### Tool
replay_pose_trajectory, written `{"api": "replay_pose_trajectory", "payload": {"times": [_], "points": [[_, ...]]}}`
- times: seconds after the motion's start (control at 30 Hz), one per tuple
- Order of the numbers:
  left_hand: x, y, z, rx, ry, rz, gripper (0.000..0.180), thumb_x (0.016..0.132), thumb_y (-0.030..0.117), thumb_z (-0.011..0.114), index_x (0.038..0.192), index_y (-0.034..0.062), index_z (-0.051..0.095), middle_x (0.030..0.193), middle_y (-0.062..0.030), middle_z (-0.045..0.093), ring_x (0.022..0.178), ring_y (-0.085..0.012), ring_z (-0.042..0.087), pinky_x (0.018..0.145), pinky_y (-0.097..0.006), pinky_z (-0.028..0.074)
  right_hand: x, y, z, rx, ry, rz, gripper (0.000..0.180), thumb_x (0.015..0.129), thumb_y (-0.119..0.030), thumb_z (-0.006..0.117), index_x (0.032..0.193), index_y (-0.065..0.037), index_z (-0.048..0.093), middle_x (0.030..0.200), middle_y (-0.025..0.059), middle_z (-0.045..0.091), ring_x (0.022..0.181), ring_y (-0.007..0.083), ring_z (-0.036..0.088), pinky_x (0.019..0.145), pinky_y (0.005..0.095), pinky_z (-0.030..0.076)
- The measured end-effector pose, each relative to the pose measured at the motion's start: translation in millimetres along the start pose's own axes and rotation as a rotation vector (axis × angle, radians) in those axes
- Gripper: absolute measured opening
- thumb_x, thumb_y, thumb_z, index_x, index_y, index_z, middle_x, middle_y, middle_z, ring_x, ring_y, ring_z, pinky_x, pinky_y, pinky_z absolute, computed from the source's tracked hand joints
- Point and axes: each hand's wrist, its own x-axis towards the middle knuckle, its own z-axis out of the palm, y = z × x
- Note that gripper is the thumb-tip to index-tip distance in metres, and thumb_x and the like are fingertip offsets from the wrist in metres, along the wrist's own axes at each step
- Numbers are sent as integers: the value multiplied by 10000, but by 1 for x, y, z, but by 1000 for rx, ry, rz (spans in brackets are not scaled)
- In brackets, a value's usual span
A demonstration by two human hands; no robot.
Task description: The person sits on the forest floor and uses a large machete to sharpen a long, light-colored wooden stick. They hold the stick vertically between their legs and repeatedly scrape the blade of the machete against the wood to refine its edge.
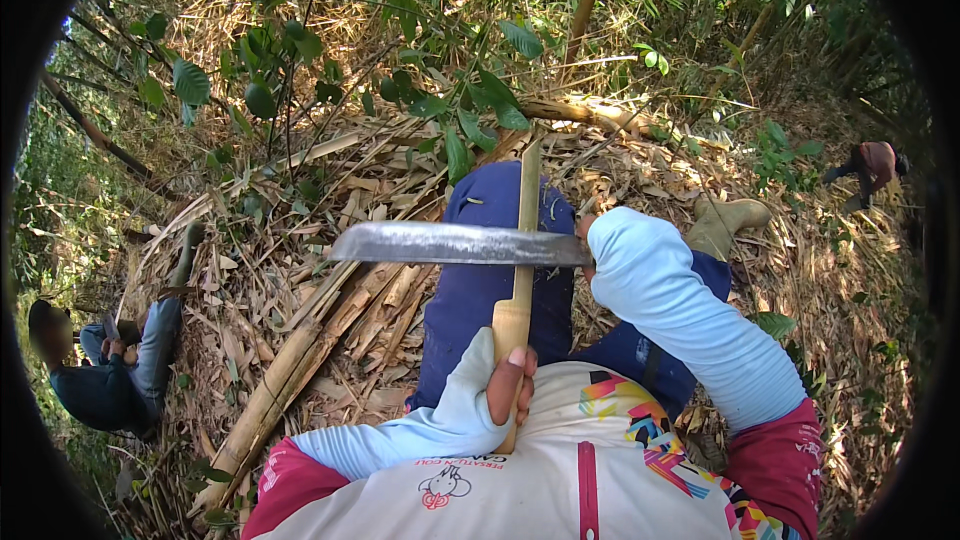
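Stick (522,290), above the trousers (465,300): the long axis runs fore-and-aft, narrowed end pointing away from the wearer, broad end toward the shirt (530,500). The left hand (508,380) is closed around the broad part. The knife (440,242) crosses nearly square, tip leftward; the right hand (587,235), partly hidden, grips its other end. Beyond, a pole (285,375) lies on litter (235,315).

work clothing, one wearer — white shirt (510,500), navy trousers (465,310), olive-tan boot (722,228)
shirt front with crimson zip (587,485), small black-and-red line-drawn emblem (440,488) beside dark lettering (462,461), angular multicolour print (655,430) toward the right side; crimson sleeves (775,455), the right bearing small pale lettering; pale blue arm covers (695,325), wrinkled crosswise, the left one reaching over part of the left hand (497,380) — one boot showing, plain.
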Motion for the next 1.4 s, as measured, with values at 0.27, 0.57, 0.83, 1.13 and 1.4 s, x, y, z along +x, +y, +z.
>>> {"api": "replay_pose_trajectory", "payload": {"times": [0.27,0.57,0.83,1.13,1.4], "points": [[1,3,-8,-23,-81,-68,306,973,332,432,866,47,461,603,-51,459,490,-126,448,455,-255,403,-41,-10,19,-30,176,-318,278,676,-224,698,913,-97,626,779,121,656,746,329,648,663,415,499],[14,-23,-27,-304,-294,-185,380,965,419,445,899,48,496,596,-77,499,467,-160,467,459,-266,417,-52,-8,39,68,295,-505,248,650,-213,694,837,-73,610,669,130,614,637,325,628,574,440,484],[8,0,-21,-246,-278,-122,468,974,469,392,964,15,505,655,-83,523,567,-170,525,540,-281,457,-47,-8,39,121,307,-336,282,656,-210,699,901,-87,630,713,131,632,684,327,636,655,438,487],[7,5,-14,-414,-236,-139,472,971,460,416,1129,17,458,823,-90,507,619,-158,511,561,-299,468,-31,-9,25,148,235,-219,308,658,-226,692,933,-104,627,736,136,642,716,340,642,672,479,469],[13,-9,-29,-489,-387,-159,571,978,414,413,1376,30,271,883,-80,484,652,-159,506,579,-312,467,-27,-10,20,40,103,-184,327,705,-239,693,986,-90,617,801,151,660,781,354,651,685,428,499]]}}
